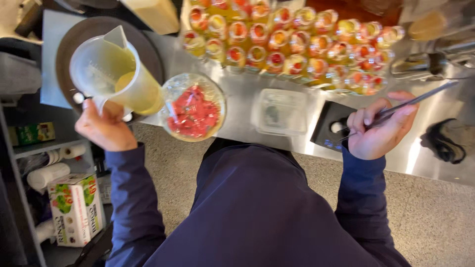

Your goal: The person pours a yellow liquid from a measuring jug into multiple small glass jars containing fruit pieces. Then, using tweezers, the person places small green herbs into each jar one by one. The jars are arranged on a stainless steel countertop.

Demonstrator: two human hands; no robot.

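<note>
Left hand point(105, 127) grips a tilted measuring jug point(115, 72) of yellow liquid by its handle; right hand point(378, 129) pinches long tweezers point(402, 106) above the steel surface point(237, 94), beside a bowl of red pieces point(193, 108).

Two hands are seen: the left hand point(105, 126) at nine o'clock, the right hand point(380, 127) at three. One jug point(116, 74), one bowl point(194, 108), one tub point(281, 111), one scale point(332, 126) and one pair of tongs point(405, 104) are counted. At twelve o'clock, roughly thirty cups point(292, 42) are crowded together; an exact count cannot be made.
</note>
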